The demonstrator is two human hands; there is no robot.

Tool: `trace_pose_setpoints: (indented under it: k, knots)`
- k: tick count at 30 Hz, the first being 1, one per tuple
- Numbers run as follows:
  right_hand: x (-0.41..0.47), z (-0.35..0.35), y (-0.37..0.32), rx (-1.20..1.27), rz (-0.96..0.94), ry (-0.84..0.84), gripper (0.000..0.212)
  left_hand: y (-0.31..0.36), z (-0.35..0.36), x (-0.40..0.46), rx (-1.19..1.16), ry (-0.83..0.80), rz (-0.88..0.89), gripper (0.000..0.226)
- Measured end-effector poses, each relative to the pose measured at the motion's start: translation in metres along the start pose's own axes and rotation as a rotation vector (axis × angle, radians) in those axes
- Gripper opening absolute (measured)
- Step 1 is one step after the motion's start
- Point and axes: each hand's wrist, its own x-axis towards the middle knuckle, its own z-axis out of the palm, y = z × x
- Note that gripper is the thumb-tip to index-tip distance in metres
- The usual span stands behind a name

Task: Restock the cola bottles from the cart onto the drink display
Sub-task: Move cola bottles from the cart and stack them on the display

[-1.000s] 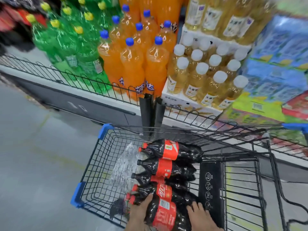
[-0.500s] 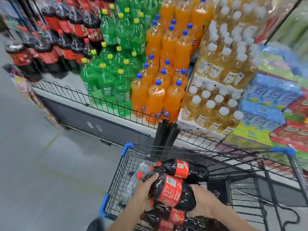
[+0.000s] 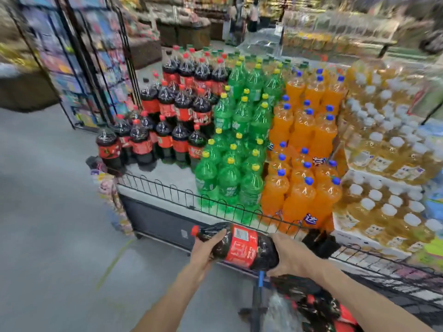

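**Bottle's out of the cart and heading for the cola stack**

So half a second ago the big dark plastic cola bottle with the red label point(image 3: 236, 246) was only just coming up out of the black wire shopping cart point(image 3: 374, 281). Now it's fully clear, carried sideways in the air above the cart's front corner, red cap pointing left. The left hand point(image 3: 203, 252) has its fingers wrapped around the neck end, and the right hand point(image 3: 291, 256) has its fingers closed around the base. More cola bottles are lying in the cart at bottom right, pretty blurry.

The view has also swung left. Just past the bottle is the low black wire fence point(image 3: 191, 195) along the display's front edge. Behind it, the stepped stack of upright cola bottles point(image 3: 172, 116) sits up and to the left, with bare shelf in front of it. Green soda bottles point(image 3: 236, 149) and orange soda bottles point(image 3: 304, 159) are to its right.

My read: the lift is done, and next it gets carried left over the fence and stood upright in that gap.
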Motion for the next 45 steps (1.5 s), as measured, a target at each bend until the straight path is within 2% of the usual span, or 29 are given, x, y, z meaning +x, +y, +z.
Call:
trace_pose_setpoints:
  k: [5,9,13,15,17,18,21,24,26,29,33,39,43,45]
  knots:
    - [0.096,-0.044,-0.086,-0.033,-0.095,0.070,0.095,0.101,-0.073,0.019,-0.015,0.022,0.125,0.089]
    - [0.176,-0.072,-0.147,-0.043,-0.142,0.132,0.101,0.169,-0.127,0.056,-0.025,0.096,0.187,0.070]
    - [0.265,-0.097,-0.193,0.007,-0.187,0.179,0.099,0.245,-0.168,0.101,0.005,0.108,0.271,0.052]
    - [0.306,-0.110,-0.212,0.065,-0.199,0.182,0.097,0.283,-0.188,0.128,0.078,0.096,0.288,0.061]
    - [0.346,-0.122,-0.231,0.132,-0.197,0.192,0.092,0.320,-0.207,0.154,0.167,0.085,0.294,0.083]
    - [0.364,-0.129,-0.241,0.162,-0.202,0.202,0.092,0.339,-0.216,0.166,0.206,0.081,0.298,0.087]
    - [0.414,-0.154,-0.265,0.267,-0.233,0.227,0.099,0.393,-0.236,0.203,0.309,0.029,0.317,0.077]
    - [0.454,-0.170,-0.280,0.376,-0.222,0.229,0.090,0.438,-0.247,0.238,0.383,-0.042,0.327,0.078]
    - [0.485,-0.171,-0.288,0.462,-0.160,0.219,0.092,0.464,-0.252,0.265,0.488,-0.093,0.343,0.076]
    - [0.531,-0.155,-0.296,0.578,-0.078,0.217,0.107,0.497,-0.259,0.305,0.642,-0.180,0.353,0.070]
    - [0.578,-0.134,-0.312,0.758,0.008,0.263,0.108,0.534,-0.264,0.365,0.882,-0.339,0.386,0.056]
    - [0.623,-0.097,-0.332,1.023,0.103,0.329,0.104,0.554,-0.266,0.439,1.153,-0.512,0.392,0.070]
    - [0.649,-0.079,-0.338,1.252,0.155,0.356,0.109,0.541,-0.264,0.470,1.256,-0.559,0.397,0.074]
    - [0.663,-0.064,-0.336,1.232,0.192,0.393,0.110,0.530,-0.263,0.483,1.290,-0.563,0.393,0.077]
